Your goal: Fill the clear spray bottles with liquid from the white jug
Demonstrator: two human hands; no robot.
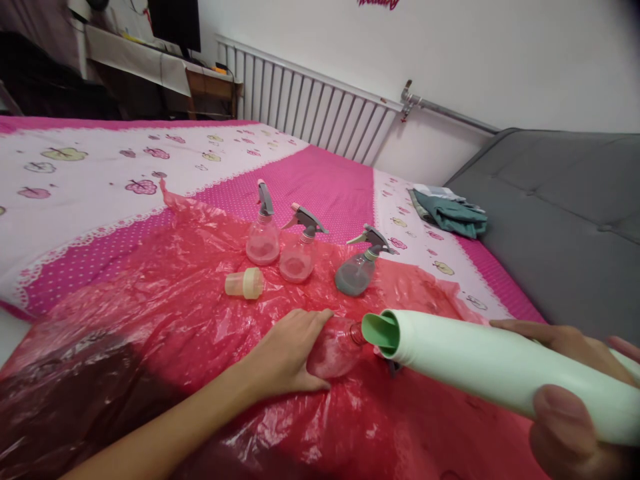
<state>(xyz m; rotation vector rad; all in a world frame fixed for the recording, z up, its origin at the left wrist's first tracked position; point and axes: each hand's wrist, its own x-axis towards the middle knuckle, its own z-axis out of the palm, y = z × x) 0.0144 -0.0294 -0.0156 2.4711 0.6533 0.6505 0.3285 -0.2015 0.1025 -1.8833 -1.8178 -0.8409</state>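
Note:
My left hand (295, 350) is wrapped round a clear spray bottle (336, 352) without its spray head. The bottle tilts to the right, its neck against the green spout of a pale green jug (465, 357). My right hand (575, 400) grips that long jug, which lies almost level with its spout toward the bottle. What flows between them, if anything, I cannot make out. Part of a dark spray head (395, 367) shows below the spout. Beyond stand two bottles with pink-and-grey triggers, a left one (263, 240) and a middle one (297, 257), and a third bottle (356, 272) of greyish liquid.
A small pale yellow cup with a cap (245, 284) lies on its side on the red plastic sheet (165, 280). The sheet covers part of a pink-and-white bed (340, 177). Folded clothes (450, 212) lie by the grey headboard (560, 200); a radiator (310, 100) stands behind.

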